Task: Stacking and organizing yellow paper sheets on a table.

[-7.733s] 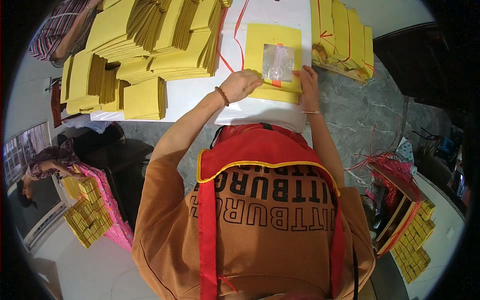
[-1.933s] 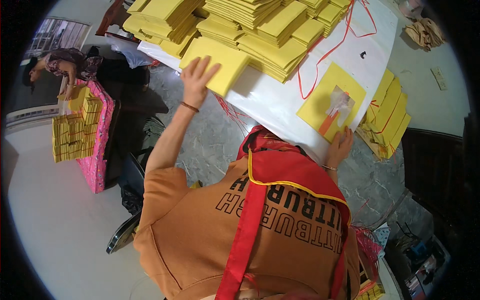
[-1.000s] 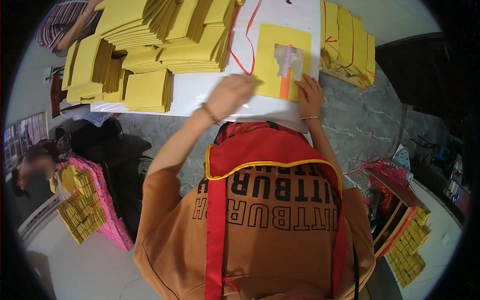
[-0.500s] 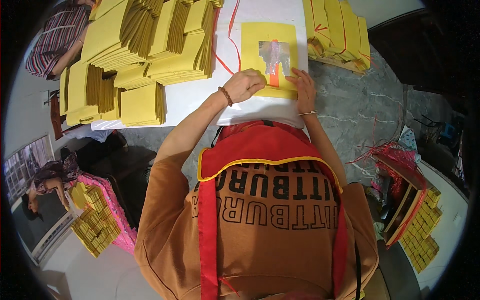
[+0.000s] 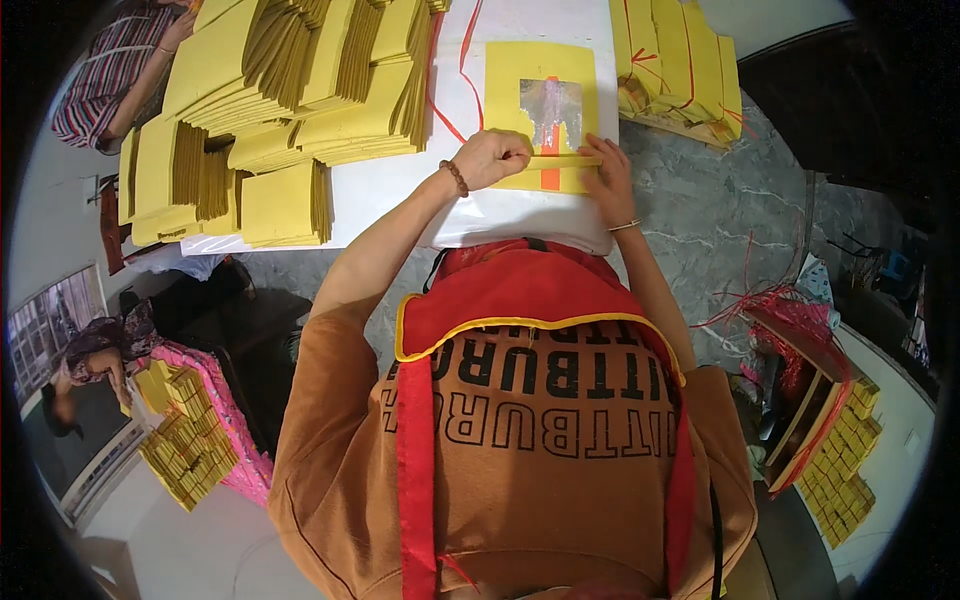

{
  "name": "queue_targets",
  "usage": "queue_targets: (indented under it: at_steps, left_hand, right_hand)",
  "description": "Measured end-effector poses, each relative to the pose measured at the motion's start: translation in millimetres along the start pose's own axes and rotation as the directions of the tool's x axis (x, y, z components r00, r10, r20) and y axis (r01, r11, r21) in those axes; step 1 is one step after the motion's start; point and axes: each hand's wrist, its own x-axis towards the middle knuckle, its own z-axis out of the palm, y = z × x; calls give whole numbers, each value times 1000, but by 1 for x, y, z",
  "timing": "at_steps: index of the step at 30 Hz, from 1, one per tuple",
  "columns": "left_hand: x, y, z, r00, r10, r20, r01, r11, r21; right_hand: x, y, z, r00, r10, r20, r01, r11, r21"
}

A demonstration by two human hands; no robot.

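A yellow paper sheet (image 5: 508, 92) with a silver foil patch (image 5: 562, 100) and a red stripe lies on the white-covered table in front of me. Its near edge is turned up into a narrow fold running between my hands, and yellow paper with a red stripe shows on the near side of that fold. My left hand (image 5: 492, 160) is closed on the fold's left end, thumb and fingers pinched together. At the right end, my right hand (image 5: 609, 180) grips the fold with bent fingers, slightly blurred.
Piles of folded yellow paper (image 5: 365, 120) cover the table's left side. Tied yellow bundles (image 5: 680, 70) stand at the far right. A red ribbon (image 5: 466, 75) lies beside the sheet. Other people work at the left, one near a pink-covered table (image 5: 230, 420).
The fold has moved away from me up the sheet, and striped yellow paper now shows on its near side. My left hand has shifted slightly away from me; my right hand has moved slightly nearer.
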Motion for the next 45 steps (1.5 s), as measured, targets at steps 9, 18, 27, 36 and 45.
queue_targets:
  at_steps: [9, 18, 27, 36, 45]
  left_hand:
    - [-18, -6, -16, 939, 299, -168, -246, 929, 277]
    - [-34, -8, -16, 886, 415, -206, -271, 825, 496]
    - [-51, 1, 9, 940, 158, -302, -61, 950, 305]
    - [-10, -3, 2, 847, -355, -396, 376, 926, -26]
    - [3, -7, 5, 784, -412, -464, 449, 893, -34]
  right_hand:
    - [-1, 5, 2, 996, 92, 11, -90, 991, -100]
    - [9, -26, -23, 985, -158, 70, 171, 953, -250]
    - [2, -35, -32, 890, -7, 457, 99, 979, -177]
    - [28, -33, -3, 863, 482, 150, -496, 864, 81]
    - [41, -32, 6, 823, 568, -2, -568, 823, -10]
